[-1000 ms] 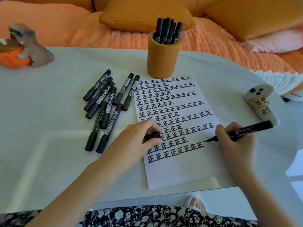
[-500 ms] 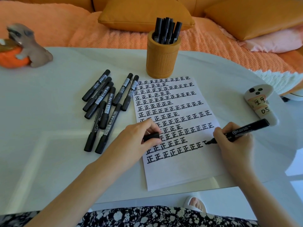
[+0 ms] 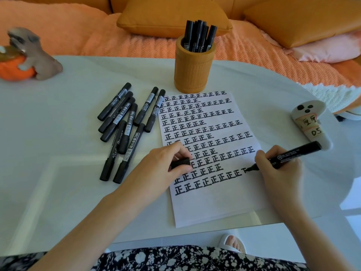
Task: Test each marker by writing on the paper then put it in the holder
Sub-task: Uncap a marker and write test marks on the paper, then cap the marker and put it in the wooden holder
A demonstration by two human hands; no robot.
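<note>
Right hand [image 3: 279, 173] grips a marker [image 3: 297, 153], tip touching the paper [image 3: 214, 204] at a row's end. Left hand [image 3: 162, 169] pinches the cap [image 3: 180, 163], resting on the paper. Loose markers [image 3: 125, 130] lie on the worktop [image 3: 58, 173] left of it; the holder [image 3: 192, 71] stands just beyond.

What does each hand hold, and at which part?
The right hand pinches the marker on its barrel near the tip. The left hand pinches the cap between thumb and fingers.
</note>
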